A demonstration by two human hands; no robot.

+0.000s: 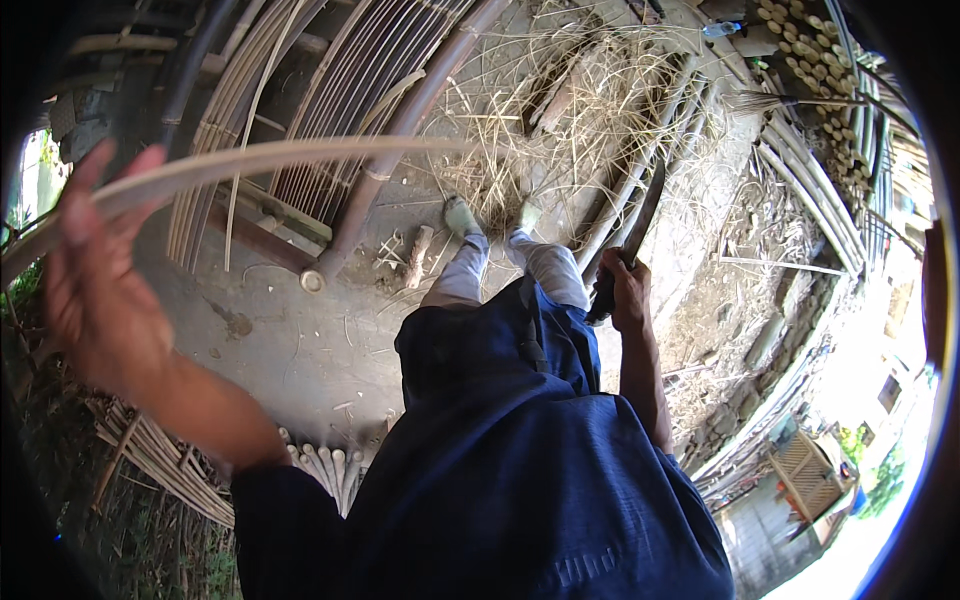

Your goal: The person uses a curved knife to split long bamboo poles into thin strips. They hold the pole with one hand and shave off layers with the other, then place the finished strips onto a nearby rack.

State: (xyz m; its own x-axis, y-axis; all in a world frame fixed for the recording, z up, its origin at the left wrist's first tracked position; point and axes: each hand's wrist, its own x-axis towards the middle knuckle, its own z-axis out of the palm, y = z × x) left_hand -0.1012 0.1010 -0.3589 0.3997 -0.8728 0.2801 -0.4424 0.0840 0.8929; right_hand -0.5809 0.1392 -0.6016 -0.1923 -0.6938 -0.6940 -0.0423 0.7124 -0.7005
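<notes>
A person looks down over their own dark blue cloth top (530, 490) and dark blue shorts or apron (470, 340). The bare left hand (105, 265) is raised at the left, blurred, its fingers spread apart. A long, flat, pale brown strip, apparently bamboo (270, 158), lies across these fingers and arches to the right; whether they pinch it, I cannot tell. The right hand (628, 290), beside the right thigh, is clamped around the dark handle of a long knife with a dark blade (646, 215). The blade points up and away, well apart from the strip.

Beyond are pale grey trouser legs (462, 272) and pale greenish footwear (459, 215), then a tangled heap of thin, straw-coloured shavings (640, 70) on the grey floor (300, 350). To the left stands a brown pole frame (375, 170) bearing many slender strips (320, 130). At the far upper right lies a stack of round, pale-ended poles (805, 45).

Judging by the heap, much cutting seems done. The strip in hand looks split from its pole but not visibly finished; how much trimming it needs is unclear. The stacked poles look unsplit.
</notes>
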